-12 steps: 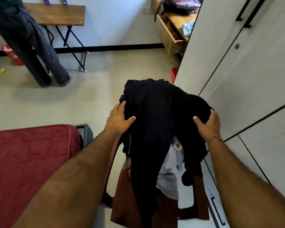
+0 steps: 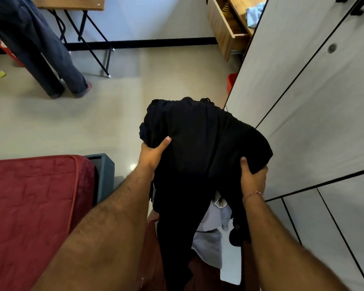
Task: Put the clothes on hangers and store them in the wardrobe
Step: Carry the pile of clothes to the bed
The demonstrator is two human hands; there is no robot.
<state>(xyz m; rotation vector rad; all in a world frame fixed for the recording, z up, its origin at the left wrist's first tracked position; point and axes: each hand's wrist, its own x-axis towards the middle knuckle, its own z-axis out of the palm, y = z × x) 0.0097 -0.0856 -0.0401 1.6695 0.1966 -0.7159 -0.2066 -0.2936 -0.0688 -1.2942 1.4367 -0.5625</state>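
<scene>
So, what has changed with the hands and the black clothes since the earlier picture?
Both hands, left hand and right hand, went from resting on top of the black clothes to gripping them from the sides, thumbs on top. The light garment underneath and the wardrobe doors stayed as they were.

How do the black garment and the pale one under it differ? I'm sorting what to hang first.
The black garment is dark, on top, and gripped by both the left hand and right hand; the pale garment is light grey-white, mostly covered, and untouched. Both hang in the same pile, with no hanger visible.
</scene>
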